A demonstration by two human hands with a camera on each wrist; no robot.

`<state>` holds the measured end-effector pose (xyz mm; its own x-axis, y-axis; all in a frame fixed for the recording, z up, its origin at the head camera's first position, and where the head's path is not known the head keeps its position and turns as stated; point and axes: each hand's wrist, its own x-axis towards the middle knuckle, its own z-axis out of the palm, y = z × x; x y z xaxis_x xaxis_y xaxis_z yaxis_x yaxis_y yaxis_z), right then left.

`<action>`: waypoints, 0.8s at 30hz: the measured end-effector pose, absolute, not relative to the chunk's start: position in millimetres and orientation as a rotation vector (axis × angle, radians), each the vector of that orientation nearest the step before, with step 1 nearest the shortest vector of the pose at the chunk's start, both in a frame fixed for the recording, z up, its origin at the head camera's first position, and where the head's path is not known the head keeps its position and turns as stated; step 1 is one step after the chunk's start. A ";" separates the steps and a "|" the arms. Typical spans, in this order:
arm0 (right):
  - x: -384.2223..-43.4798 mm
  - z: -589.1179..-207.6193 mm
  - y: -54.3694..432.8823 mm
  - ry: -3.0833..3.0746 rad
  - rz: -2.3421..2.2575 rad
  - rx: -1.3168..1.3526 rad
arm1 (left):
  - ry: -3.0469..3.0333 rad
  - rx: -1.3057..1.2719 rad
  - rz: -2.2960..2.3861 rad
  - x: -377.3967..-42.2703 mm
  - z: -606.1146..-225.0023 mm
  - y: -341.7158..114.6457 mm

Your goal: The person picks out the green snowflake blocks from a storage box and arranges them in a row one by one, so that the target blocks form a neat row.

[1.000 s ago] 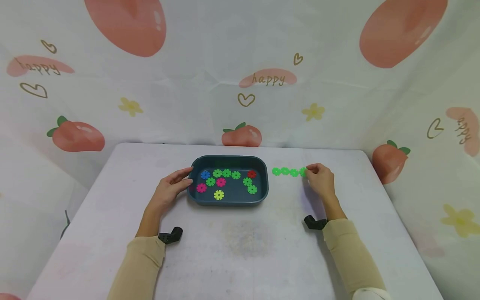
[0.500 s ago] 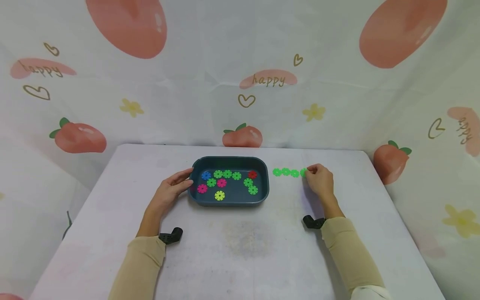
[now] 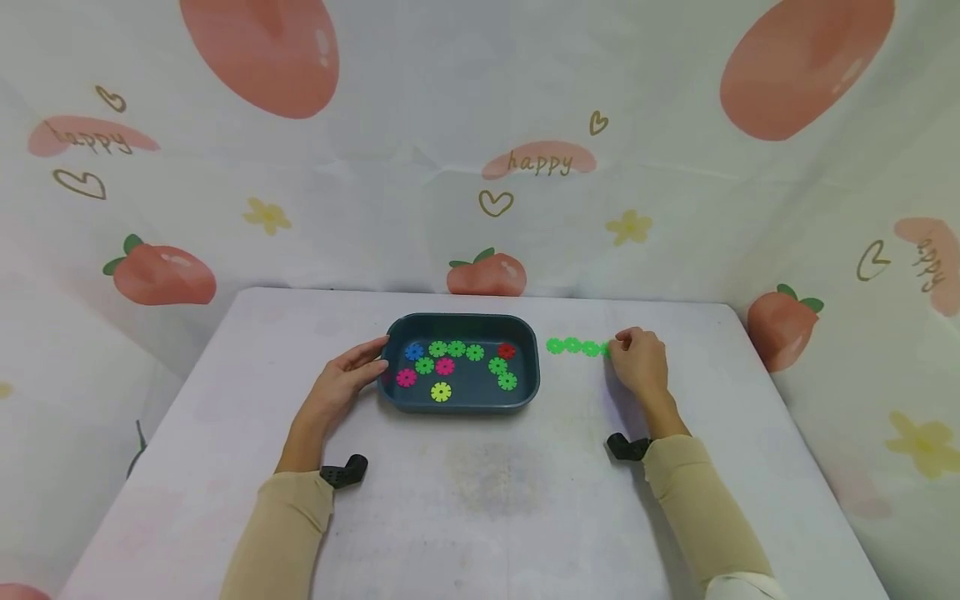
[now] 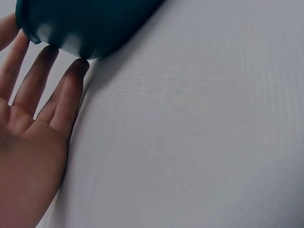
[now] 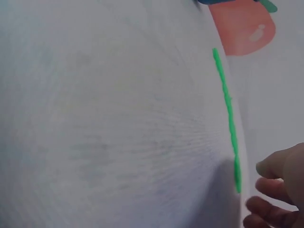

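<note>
A dark blue-green tray stands on the white table, with several notched plastic snowflake discs in it. My left hand touches the tray's left end with its fingers fairly straight; in the left wrist view, fingertips rest against the tray's outer wall. To the right of the tray lies a row of green snowflake discs, end to end. My right hand is at the row's right end and partly covers the last disc. In the right wrist view its loosely bent fingers appear beside the green row, pinching nothing visible.
Inside the tray are green discs, a blue one, a red one, a yellow one and pink ones. A printed cloth hangs behind the table's back edge.
My right hand has shifted slightly left and covers more of the last green disc. The left hand keeps its place at the tray. The head view has drifted a little.
</note>
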<state>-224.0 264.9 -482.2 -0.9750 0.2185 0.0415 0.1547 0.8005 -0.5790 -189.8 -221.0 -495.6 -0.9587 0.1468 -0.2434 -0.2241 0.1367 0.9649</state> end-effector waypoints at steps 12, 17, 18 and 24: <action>-221.4 -456.4 249.9 -2.986 0.635 -0.020 | 2.134 -0.083 1.913 -190.1 -497.5 -220.2; -220.4 -448.7 239.1 -3.021 0.495 0.097 | 2.124 -0.091 1.914 -186.9 -496.2 -219.3; -220.1 -447.4 237.0 -3.025 0.467 0.113 | 2.122 -0.092 1.915 -186.7 -495.8 -219.2; -220.1 -439.2 223.1 -3.052 0.400 0.209 | 2.121 -0.105 1.923 -188.0 -495.5 -220.0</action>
<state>-220.1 223.1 -439.2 -0.9892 -0.1268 0.0738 -0.1416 0.9572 -0.2523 -188.0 -220.0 -495.5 -0.9592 0.1303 -0.2510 -0.2371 0.1135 0.9648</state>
